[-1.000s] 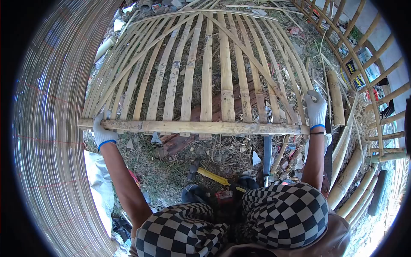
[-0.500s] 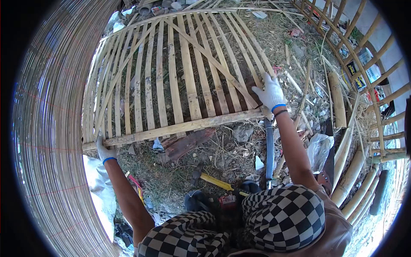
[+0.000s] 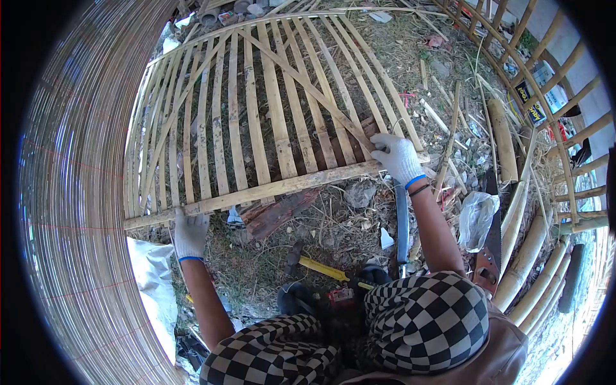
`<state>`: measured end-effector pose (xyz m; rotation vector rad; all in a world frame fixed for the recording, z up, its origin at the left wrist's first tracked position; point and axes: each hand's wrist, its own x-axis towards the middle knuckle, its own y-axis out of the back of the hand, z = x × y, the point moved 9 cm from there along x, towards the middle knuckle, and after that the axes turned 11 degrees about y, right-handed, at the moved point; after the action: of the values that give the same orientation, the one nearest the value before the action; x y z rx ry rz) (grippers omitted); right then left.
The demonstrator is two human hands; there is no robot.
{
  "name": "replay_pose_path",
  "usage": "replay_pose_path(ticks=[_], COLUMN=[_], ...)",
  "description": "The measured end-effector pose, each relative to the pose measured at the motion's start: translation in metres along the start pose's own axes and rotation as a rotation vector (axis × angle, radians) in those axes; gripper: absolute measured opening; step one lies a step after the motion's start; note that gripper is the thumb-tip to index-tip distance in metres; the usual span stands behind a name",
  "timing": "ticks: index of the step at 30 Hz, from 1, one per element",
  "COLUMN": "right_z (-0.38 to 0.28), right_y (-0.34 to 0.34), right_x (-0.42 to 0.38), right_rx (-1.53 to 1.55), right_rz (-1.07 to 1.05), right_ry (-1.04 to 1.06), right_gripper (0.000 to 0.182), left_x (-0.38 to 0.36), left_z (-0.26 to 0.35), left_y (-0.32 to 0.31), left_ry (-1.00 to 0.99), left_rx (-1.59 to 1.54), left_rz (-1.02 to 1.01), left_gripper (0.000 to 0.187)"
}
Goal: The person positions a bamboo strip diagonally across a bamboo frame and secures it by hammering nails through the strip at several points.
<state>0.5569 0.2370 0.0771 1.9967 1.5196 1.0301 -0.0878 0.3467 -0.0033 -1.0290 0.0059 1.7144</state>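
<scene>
A bamboo slat panel [image 3: 269, 128] with a diagonal brace lies tilted over the littered ground, its bottom rail [image 3: 256, 190] nearest me. My left hand [image 3: 190, 234], in a white glove with a blue cuff, grips the rail near its left end from below. My right hand [image 3: 398, 157], gloved the same way, holds the right end of the rail where the slats meet it. My knees in checkered trousers [image 3: 423, 321] fill the bottom of the view.
A curved wall of thin bamboo strips [image 3: 77, 192] stands on the left. A bamboo lattice fence [image 3: 552, 96] and stacked poles [image 3: 526, 250] stand at right. A yellow-handled hammer [image 3: 314, 264], a saw [image 3: 491, 244] and a plastic bag [image 3: 478, 218] lie on the ground.
The panel has swung left and tilted, its right end moving away from me. My right hand moved left with it. My left hand shifted right along the rail.
</scene>
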Motion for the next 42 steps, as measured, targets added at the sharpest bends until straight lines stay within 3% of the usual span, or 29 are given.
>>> replay_pose_path(ticks=[3, 6, 12, 28, 31, 34, 37, 39, 40, 42], right_z=[-0.004, -0.02, -0.032, -0.038, -0.035, -0.047, -0.053, -0.049, -0.044, -0.012], right_y=[-0.004, -0.005, -0.026, -0.009, -0.015, -0.005, 0.019, 0.045, 0.063, 0.109], right_x=[-0.003, -0.004, 0.007, 0.011, 0.006, 0.0, -0.038, -0.08, -0.103, -0.158], right_rx=[0.001, -0.014, -0.153, -0.024, -0.092, -0.139, -0.168, -0.203, -0.192, -0.255], right_rz=[0.026, 0.12, 0.244, 0.339, 0.222, 0.158, 0.179, 0.207, 0.265, 0.432], right_ry=[-0.036, 0.075, 0.17, 0.189, 0.205, 0.181, 0.06, -0.083, -0.11, -0.276], right_gripper=[0.04, 0.039, 0.022, 0.011, 0.013, 0.017, 0.026, 0.029, 0.03, 0.026], left_x=[0.01, 0.032, 0.054, 0.078, 0.058, 0.037, 0.031, 0.004, 0.026, 0.014], left_z=[0.002, 0.033, 0.048, 0.041, 0.035, 0.027, 0.024, 0.023, 0.03, 0.035], left_y=[-0.009, -0.017, -0.03, -0.02, -0.013, 0.005, 0.037, 0.032, 0.062, 0.067], left_ry=[-0.041, -0.138, -0.233, -0.22, -0.2, -0.204, -0.19, -0.146, -0.112, -0.112], left_rx=[-0.006, -0.062, -0.113, -0.062, -0.01, -0.048, -0.061, -0.046, 0.0, 0.033], left_rz=[-0.085, -0.069, -0.045, -0.061, -0.079, -0.044, -0.075, 0.01, -0.077, -0.049], left_gripper=[0.063, 0.046, 0.032, 0.053, 0.063, 0.073, 0.064, 0.052, 0.043, 0.041])
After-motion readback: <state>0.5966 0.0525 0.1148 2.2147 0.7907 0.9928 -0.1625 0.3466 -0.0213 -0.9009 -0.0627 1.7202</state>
